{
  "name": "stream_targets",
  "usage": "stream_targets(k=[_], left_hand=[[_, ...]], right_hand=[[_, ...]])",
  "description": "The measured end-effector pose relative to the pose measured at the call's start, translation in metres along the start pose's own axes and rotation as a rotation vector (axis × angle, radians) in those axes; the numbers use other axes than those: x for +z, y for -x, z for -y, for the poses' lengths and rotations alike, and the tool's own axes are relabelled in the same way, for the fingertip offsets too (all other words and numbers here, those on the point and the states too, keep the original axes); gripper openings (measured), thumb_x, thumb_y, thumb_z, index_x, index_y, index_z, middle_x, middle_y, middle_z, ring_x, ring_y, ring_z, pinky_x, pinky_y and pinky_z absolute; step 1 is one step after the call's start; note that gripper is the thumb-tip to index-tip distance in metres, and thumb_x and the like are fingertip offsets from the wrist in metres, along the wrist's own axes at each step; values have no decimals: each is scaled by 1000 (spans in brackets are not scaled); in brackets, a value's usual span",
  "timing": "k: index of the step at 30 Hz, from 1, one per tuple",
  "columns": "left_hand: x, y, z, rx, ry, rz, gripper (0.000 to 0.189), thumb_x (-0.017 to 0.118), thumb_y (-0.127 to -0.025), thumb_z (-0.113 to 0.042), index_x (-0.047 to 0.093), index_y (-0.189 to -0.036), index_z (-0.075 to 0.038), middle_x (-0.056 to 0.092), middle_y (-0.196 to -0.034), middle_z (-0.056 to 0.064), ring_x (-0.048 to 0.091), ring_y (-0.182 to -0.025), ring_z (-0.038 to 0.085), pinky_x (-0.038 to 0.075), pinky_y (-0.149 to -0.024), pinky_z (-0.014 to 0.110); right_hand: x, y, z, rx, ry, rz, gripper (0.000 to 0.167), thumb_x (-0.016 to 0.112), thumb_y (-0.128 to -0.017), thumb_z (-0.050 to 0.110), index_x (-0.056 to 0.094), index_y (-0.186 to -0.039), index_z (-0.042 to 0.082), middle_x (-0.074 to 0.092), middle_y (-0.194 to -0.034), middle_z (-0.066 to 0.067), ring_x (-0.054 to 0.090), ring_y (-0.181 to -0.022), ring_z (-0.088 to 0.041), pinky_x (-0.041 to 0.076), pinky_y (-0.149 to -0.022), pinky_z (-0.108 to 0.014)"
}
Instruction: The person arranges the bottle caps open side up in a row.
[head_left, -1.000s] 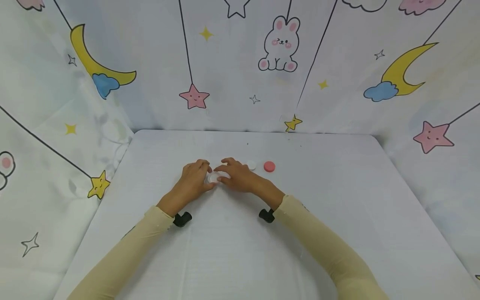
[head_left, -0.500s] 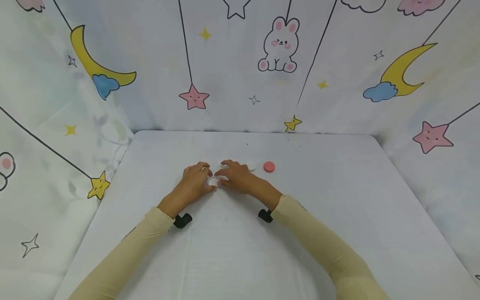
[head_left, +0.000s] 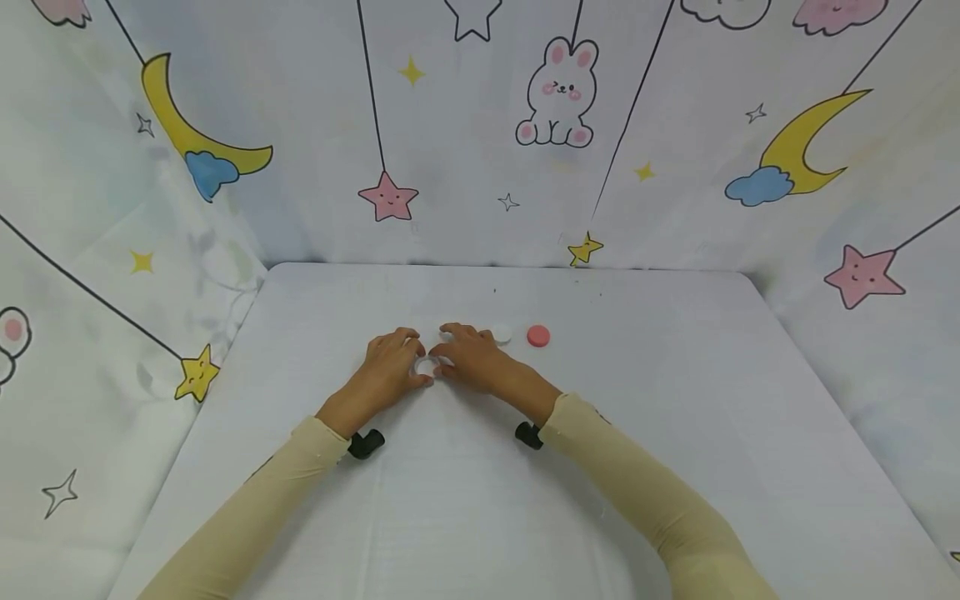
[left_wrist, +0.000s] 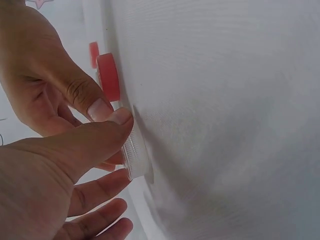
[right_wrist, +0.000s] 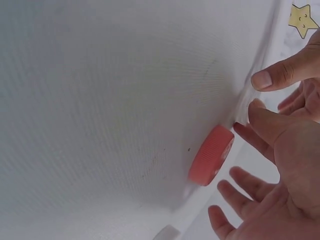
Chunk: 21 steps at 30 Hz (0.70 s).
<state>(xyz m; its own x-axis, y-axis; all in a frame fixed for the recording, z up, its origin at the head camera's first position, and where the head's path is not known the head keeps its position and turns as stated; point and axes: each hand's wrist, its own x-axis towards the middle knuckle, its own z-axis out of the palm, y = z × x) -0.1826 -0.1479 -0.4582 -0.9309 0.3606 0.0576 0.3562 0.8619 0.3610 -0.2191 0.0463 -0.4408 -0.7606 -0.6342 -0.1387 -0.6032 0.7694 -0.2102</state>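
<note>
In the head view a clear round cap [head_left: 426, 367] lies on the table between both hands. My left hand [head_left: 385, 369] holds its left side, thumb on the near edge and a finger on the far edge. Ridges show along the cap's side [left_wrist: 135, 155] in the left wrist view. From the right, my right hand [head_left: 476, 360] pinches the cap with thumb and forefinger, its other fingers spread. A red ridged cap [right_wrist: 212, 155] stands near the right fingers in the right wrist view. The clear cap is mostly hidden there.
To the right of the hands lie a white round piece [head_left: 502, 334] and a red round cap [head_left: 538, 336]. Behind the table [head_left: 480, 500] hangs a printed cloth [head_left: 465, 125] with moons, stars and a rabbit. A dark wrist camera [head_left: 366, 443] sits under the left wrist.
Both hands and the clear cap have shifted slightly toward the person. The cap looks more like an open ring now. The red cap and the white piece stay in place.
</note>
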Motion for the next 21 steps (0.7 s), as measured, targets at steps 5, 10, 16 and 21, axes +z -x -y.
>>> stream_targets(k=[5, 10, 16, 21], left_hand=[[-3, -1, -4, -14, -8, 34, 46, 86, -91, -31, 68, -120, 0, 54, -146, 21, 50, -141, 41, 31, -119, 63], [-4, -2, -6, -27, -17, 51, 55, 87, -89, -32, 66, -127, 2, 54, -146, 22, 51, -139, 42, 33, -118, 62], [-2, -5, -12, 0, 11, 48, 60, 87, -89, -33, 63, -132, 2, 53, -146, 21, 52, -137, 42, 33, -117, 61], [1, -10, -21, 47, -4, 62, 59, 85, -90, -34, 64, -132, 1, 53, -146, 21, 50, -139, 40, 34, -117, 61]], right_hand=[[0, 3, -3, -6, 24, -19, 40, 67, -104, 39, 67, -143, 27, 44, -164, -11, 43, -151, -34, 43, -113, -61], [-4, 8, -12, -6, 41, -38, 44, 67, -104, 39, 65, -145, 23, 43, -164, -12, 46, -149, -35, 45, -112, -59], [-13, 18, -23, 55, -6, 13, 45, 67, -105, 38, 64, -147, 21, 41, -165, -11, 40, -152, -35, 40, -117, -61], [-15, 25, -30, 78, -39, 52, 45, 68, -105, 35, 64, -146, 19, 39, -166, -12, 35, -155, -34, 36, -119, -62]])
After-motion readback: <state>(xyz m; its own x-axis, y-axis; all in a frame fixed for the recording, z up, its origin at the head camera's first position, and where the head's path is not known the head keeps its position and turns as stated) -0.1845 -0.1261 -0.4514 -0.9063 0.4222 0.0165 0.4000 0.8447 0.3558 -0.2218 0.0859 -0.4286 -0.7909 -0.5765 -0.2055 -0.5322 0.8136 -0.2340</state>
